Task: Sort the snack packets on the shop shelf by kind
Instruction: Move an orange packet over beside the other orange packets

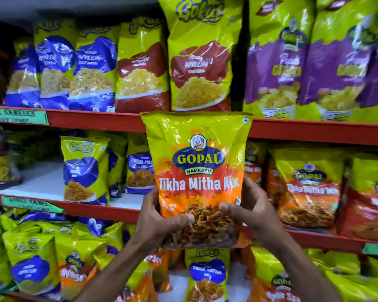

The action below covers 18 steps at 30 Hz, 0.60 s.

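I hold an orange and yellow Gopal Tikha Mitha Mix packet [198, 162] upright in front of the middle shelf. My left hand [162, 216] grips its lower left side and my right hand [247, 207] grips its lower right side, thumbs on the front. Matching orange Gopal packets [308, 188] stand on the middle shelf to the right. Blue Tikha Mitha packets [84, 171] stand on that shelf to the left.
The red shelf rail [96, 118] carries blue, red [196, 62] and purple packets [277, 68] on top. A bare white patch of the middle shelf [42, 177] lies at the left. The bottom shelf holds several mixed packets [33, 258]. Green labels [15, 116] hang on the rails.
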Motion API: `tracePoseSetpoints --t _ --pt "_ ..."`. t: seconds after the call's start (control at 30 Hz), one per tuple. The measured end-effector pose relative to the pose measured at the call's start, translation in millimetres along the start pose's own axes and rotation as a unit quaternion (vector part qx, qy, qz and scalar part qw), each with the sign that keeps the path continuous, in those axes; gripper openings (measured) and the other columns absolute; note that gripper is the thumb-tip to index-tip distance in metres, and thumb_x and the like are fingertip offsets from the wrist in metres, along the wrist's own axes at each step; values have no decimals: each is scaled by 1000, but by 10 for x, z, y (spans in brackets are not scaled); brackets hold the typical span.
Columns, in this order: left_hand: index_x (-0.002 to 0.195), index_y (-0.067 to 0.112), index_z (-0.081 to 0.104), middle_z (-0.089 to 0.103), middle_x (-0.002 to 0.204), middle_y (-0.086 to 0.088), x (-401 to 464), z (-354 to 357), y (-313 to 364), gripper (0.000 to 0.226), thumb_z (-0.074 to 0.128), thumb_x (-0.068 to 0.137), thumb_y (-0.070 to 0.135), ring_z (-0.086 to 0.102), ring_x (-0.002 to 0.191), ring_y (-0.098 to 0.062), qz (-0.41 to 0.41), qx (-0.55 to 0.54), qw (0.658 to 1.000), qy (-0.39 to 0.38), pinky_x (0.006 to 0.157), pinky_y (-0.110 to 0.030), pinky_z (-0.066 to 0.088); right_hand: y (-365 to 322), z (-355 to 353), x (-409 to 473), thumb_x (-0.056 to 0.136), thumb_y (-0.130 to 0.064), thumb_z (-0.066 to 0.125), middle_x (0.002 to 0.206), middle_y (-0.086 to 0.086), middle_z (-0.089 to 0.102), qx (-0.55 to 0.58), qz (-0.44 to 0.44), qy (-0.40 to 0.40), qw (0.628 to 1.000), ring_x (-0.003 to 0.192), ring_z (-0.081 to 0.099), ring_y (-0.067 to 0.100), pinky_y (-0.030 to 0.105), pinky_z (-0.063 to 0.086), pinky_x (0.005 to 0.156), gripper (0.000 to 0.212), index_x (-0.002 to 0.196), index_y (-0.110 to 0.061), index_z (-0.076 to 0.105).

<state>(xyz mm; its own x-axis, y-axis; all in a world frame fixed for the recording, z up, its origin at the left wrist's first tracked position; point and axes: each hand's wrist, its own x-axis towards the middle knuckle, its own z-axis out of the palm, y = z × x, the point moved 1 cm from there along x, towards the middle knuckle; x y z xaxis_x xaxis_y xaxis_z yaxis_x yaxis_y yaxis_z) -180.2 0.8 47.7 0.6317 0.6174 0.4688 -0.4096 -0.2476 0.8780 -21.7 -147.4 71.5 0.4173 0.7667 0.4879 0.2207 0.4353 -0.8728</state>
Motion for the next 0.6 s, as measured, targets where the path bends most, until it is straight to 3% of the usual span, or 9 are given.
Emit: tracePoseSetpoints --t 0.07,0.13,0.23,0.4,0.6 --pt "97 22 67 80 81 0 -63 214 -42 87 95 22 56 75 64 -15 -17 -8 1000 -10 49 -22 56 -35 -186 -138 60 -41 89 115 0 76 -20 19 -13 1000 108 71 16 24 56 82 63 117 -26 66" --pt "94 25 70 80 82 1 -92 356 -113 84 96 20 55 76 70 -17 -34 -9 999 -11 53 -25 58 -17 -337 -239 56 -49 90 117 2 75 -27 40 -7 999 110 71 19 26 56 83 69 117 -26 67" --pt "102 20 68 80 91 -4 -80 487 -232 87 98 24 44 76 87 -25 -52 7 999 -15 67 -31 61 43 -502 -334 52 -49 92 119 6 75 -15 57 11 998 111 70 22 28 57 84 80 121 -18 65" --pt "95 29 73 81 94 -6 -18 608 -343 73 98 26 34 76 91 -29 -74 2 997 -31 78 -45 63 81 -596 -398 44 -55 92 110 0 78 -3 73 34 997 104 73 15 22 57 77 86 117 -18 65" --pt "98 32 71 78 105 -13 39 612 -440 63 92 39 20 73 100 -37 -91 -10 995 -37 87 -58 59 132 -641 -427 49 -54 91 114 2 77 -11 79 44 996 107 72 17 25 59 82 80 117 -21 66"
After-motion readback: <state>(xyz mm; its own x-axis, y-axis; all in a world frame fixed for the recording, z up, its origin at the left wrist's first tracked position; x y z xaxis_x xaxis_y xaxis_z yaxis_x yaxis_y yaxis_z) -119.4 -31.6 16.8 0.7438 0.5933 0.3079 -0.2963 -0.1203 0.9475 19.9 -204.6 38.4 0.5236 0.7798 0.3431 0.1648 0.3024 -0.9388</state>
